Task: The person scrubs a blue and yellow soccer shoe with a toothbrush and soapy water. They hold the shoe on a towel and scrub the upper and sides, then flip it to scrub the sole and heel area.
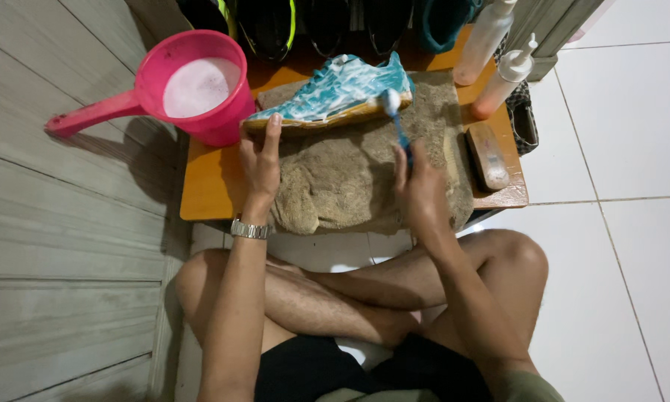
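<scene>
At my far left a pink dipper (201, 85) full of soapy water sits on the corner of the low wooden table (208, 186). My left hand (261, 160) rests flat beside it, fingers loose and gripping nothing, the fingertips pressed against the toe of the teal shoe (335, 89). The shoe lies foamy on a brown towel (350, 175) in the middle of the table. My right hand (419, 186) is clenched around a blue toothbrush (398, 123), its bristles touching the shoe's heel. Further right lie a wooden brush (488, 155) and two bottles (491, 56).
</scene>
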